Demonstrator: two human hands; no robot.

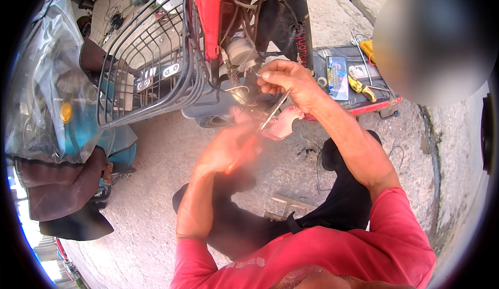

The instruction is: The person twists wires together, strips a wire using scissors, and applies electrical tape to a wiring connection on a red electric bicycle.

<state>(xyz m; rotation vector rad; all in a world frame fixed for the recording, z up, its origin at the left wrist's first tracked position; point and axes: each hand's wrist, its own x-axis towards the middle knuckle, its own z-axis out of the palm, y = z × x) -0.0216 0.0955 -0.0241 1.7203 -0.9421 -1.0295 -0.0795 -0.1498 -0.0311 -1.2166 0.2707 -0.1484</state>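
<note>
My right hand [291,81] is closed, thumb and forefinger pinched on a thin light strand that looks like a wire end, below the scooter's exposed front. My left hand [228,148] is lower and nearer, blurred by haze and glare, its fingers wrapped round a slim tool. The tool's long thin metal part [274,112] slants up to my right palm; its exact kind is unclear. Behind the hands, loose wires [239,92] hang beneath a round greyish housing [241,51]. A pale red plastic piece [283,124] lies just beyond the metal part.
A black wire basket [150,65] and red panel [209,16] flank the wiring. A red-edged black surface at right carries a phone [337,78], yellow-handled cutters [362,88] and a tape roll [322,81]. A teal scooter [83,128] under clear plastic stands left.
</note>
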